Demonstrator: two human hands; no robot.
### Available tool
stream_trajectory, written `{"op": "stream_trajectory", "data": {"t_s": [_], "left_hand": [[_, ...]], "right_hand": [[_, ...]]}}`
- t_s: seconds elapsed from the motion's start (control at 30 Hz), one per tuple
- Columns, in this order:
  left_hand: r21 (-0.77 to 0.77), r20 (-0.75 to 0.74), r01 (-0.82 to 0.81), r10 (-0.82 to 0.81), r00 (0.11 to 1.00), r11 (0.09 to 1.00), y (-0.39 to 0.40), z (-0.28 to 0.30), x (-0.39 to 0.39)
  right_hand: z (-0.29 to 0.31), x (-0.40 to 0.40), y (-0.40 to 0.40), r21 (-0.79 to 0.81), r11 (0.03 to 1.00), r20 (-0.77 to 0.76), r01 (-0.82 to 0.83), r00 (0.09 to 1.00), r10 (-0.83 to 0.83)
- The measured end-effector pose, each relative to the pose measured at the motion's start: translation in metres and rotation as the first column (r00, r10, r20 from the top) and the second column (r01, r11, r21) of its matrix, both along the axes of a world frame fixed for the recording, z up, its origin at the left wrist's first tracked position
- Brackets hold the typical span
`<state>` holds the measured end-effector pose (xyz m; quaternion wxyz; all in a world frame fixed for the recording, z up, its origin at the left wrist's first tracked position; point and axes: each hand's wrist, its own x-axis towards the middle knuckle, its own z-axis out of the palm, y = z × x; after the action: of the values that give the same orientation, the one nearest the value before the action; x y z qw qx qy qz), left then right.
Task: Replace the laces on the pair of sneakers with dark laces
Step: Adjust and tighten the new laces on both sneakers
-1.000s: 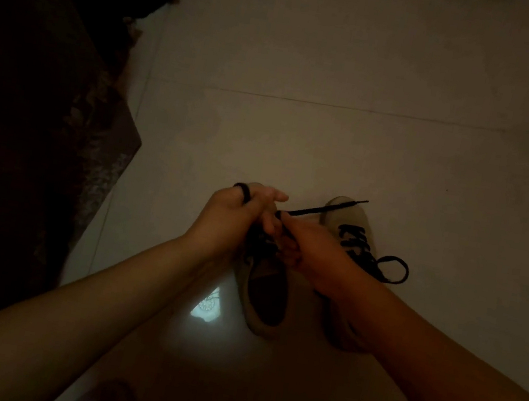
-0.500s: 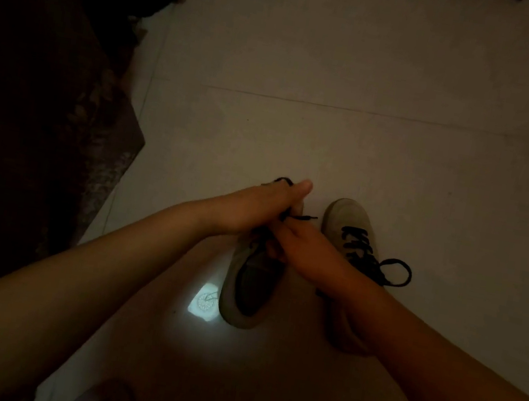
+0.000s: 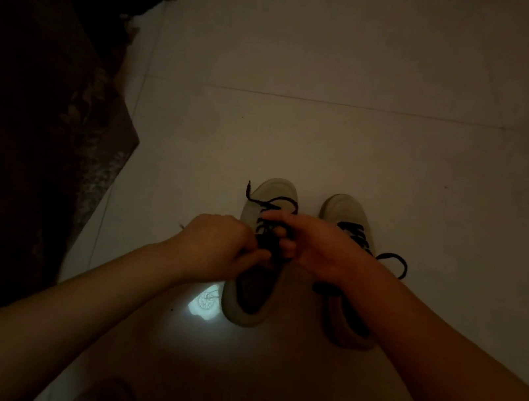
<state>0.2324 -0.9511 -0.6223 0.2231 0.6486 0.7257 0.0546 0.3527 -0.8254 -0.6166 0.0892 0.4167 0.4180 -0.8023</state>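
Dim room: pale tiled floor (image 3: 348,57) with thin grout lines; dark patterned rug (image 3: 42,130) along the left; small bright light reflection (image 3: 205,302) on the tiles.

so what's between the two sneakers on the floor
Only a bare strip of floor between the left sneaker and right sneaker; nearer the camera the right hand covers it, in the head view.

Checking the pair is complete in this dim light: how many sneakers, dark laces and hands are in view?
Sneakers: 2, left and right
Dark laces: 2, and
Hands: 2, left hand and right hand
Total: 6
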Motion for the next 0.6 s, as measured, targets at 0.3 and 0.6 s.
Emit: {"op": "stream_trajectory", "data": {"t_s": [0.3,0.6], "left_hand": [[-0.118,0.531,-0.465,0.451,0.717,0.878,0.023,0.008,-0.007],[-0.664,0.743,-0.455,0.595,-0.306,0.594,0.037,0.014,-0.004]], "right_hand": [[0.002,0.005,-0.001,0.900,0.421,-0.048,-0.107,0.939,0.341],[0.002,0.003,-0.006,0.396,0.885,-0.220,0.247,0.961,-0.170]]}}
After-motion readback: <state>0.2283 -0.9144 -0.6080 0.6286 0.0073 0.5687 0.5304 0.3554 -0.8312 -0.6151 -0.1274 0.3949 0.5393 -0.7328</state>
